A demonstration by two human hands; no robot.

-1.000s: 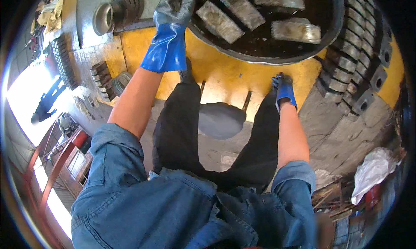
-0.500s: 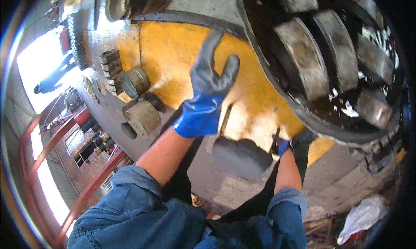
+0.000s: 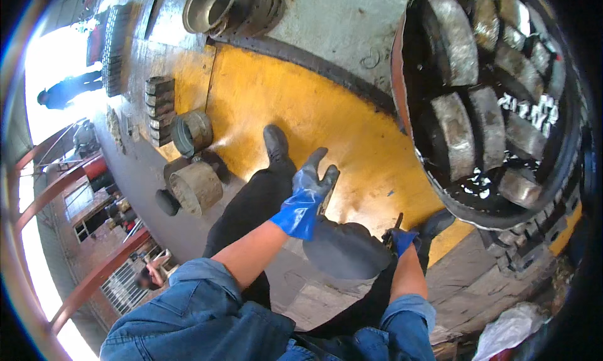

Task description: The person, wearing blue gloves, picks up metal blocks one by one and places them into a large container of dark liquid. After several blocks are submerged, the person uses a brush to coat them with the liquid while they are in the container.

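My left hand [image 3: 311,188], in a blue and grey glove, is open with thumb and forefinger apart, above the near edge of the yellow floor area [image 3: 352,154]. A narrow brownish strip [image 3: 328,201] shows beside its fingers, partly hidden; I cannot tell whether they touch. My right hand [image 3: 403,240], also gloved, is closed beside my right leg. A thin dark piece [image 3: 399,221] sticks up from it, its kind unclear. Between the hands is a dark, rounded, cushion-like thing [image 3: 345,251].
A large round tub [image 3: 407,119] at the right holds curved metal blocks [image 3: 453,135] in dark liquid. Metal cylinders [image 3: 196,188] and stacked blocks [image 3: 160,110] stand left, a hollow metal ring [image 3: 210,8] behind. A white bag [image 3: 512,333] lies lower right. A person [image 3: 69,92] is far left.
My left hand has come down and nearer to me, toward the cushion-like thing. My right hand is slightly lower in view. The view has shifted, with more of my left leg and the tub showing.
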